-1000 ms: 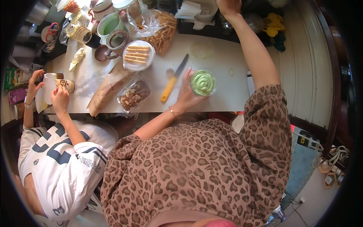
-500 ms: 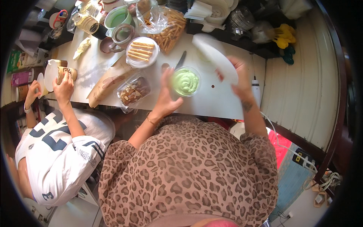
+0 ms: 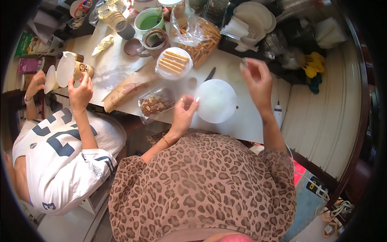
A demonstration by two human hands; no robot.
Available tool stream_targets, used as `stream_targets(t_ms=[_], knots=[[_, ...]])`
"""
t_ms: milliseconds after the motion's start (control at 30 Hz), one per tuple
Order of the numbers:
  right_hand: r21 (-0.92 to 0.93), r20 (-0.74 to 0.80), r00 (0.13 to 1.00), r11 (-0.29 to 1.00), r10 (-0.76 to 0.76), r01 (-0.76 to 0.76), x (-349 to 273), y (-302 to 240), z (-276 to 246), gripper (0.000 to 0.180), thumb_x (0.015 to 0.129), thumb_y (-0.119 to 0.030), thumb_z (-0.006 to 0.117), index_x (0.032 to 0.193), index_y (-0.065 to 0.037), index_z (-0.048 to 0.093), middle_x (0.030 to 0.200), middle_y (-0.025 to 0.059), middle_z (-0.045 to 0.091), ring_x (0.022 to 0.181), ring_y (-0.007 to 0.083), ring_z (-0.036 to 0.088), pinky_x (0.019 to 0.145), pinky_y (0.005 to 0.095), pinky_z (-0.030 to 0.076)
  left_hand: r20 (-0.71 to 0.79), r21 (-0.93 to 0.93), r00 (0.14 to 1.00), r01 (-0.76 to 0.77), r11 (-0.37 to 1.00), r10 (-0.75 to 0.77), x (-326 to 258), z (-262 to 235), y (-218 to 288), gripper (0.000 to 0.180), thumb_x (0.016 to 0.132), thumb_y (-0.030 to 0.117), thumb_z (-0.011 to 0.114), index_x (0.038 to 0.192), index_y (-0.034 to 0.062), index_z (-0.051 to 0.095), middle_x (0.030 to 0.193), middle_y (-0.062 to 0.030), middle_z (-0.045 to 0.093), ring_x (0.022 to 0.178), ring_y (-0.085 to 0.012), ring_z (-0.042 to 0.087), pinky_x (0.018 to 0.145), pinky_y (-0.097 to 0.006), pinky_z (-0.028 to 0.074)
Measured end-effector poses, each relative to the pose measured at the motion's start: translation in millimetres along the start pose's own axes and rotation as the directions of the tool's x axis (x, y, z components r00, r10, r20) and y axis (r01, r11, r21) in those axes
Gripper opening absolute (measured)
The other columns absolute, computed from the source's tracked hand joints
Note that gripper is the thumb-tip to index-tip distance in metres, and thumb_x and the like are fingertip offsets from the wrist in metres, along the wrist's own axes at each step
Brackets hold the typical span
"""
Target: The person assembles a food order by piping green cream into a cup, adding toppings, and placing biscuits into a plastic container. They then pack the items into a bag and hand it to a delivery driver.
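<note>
A round white lid-like disc (image 3: pixel 217 101) lies over the cup of pale green cream, whose colour shows faintly through it. My left hand (image 3: pixel 184 115) is at the disc's left edge, fingers loosely bent and apart, fingertips close to or touching the rim. Raised above the table to the right of the disc, my right hand (image 3: pixel 259 82) has curved, parted fingers and nothing visible in it. Beyond the disc lies a dark-bladed knife (image 3: pixel 210 74). Left of it stands a tub topped with breadstick-like strips (image 3: pixel 173 63).
Nearby are a clear box of almond-topped cake (image 3: pixel 155 104), a rolled brown paper bag (image 3: pixel 131 90), a brown-smeared jug (image 3: pixel 155 42) and a bag of sticks (image 3: pixel 201 40). White discs (image 3: pixel 254 18) are stacked at the back. A co-worker's hand (image 3: pixel 80 92) holds a cup at left.
The white disc has come down from my right hand onto the cup of green cream. My right hand has let go and risen. My left hand's spread fingers have bent inward beside the disc.
</note>
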State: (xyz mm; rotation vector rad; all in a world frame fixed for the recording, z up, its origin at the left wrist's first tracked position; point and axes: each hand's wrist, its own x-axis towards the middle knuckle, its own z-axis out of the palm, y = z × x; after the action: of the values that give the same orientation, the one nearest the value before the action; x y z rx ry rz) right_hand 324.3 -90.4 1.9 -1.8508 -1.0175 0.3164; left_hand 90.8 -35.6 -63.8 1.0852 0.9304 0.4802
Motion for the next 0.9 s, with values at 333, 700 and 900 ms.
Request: stream_targets(t_ms=[333, 700, 900], knots=[[-0.664, 0.657, 0.683, 0.673, 0.318, 0.325, 188, -28, 137, 0.019, 0.066, -0.006, 0.064, 0.082, 0.002, 0.068, 0.083, 0.0161, 0.067, 0.082, 0.0264, 0.066, 0.071, 0.0358, 0.053, 0.112, 0.093, 0.991, 0.059, 0.994, -0.069, -10, 24, 20, 0.018, 0.088, 0.019, 0.058, 0.09, 0.0019, 0.055, 0.082, -0.001, 0.056, 0.078, -0.0066, 0.05, 0.071, -0.022, 0.042], [-0.581, 0.55, 0.795, 0.801, 0.256, 0.144, 182, -4, 152, 0.025, 0.06, -0.005, 0.07, 0.082, 0.006, 0.066, 0.09, 0.02, 0.065, 0.081, 0.0276, 0.066, 0.068, 0.0375, 0.053, 0.14, 0.156, 0.99, -0.013, 0.988, -0.009, -9, 22, 18, 0.019, 0.088, 0.022, 0.058, 0.09, 0.0026, 0.055, 0.081, -0.0022, 0.056, 0.079, -0.0079, 0.05, 0.073, -0.023, 0.042], [-0.066, 0.613, 0.786, 0.996, 0.082, -0.052, 204, 18, 113, 0.027, 0.066, -0.018, 0.074, 0.081, 0.003, 0.064, 0.069, 0.0067, 0.062, 0.057, 0.0099, 0.057, 0.051, 0.0244, 0.048, 0.1, 0.111, 0.995, -0.012, 0.994, 0.0, -6, 17, 20, 0.014, 0.089, 0.019, 0.057, 0.09, 0.0047, 0.054, 0.078, 0.0028, 0.053, 0.071, -0.0028, 0.045, 0.063, -0.017, 0.038]])
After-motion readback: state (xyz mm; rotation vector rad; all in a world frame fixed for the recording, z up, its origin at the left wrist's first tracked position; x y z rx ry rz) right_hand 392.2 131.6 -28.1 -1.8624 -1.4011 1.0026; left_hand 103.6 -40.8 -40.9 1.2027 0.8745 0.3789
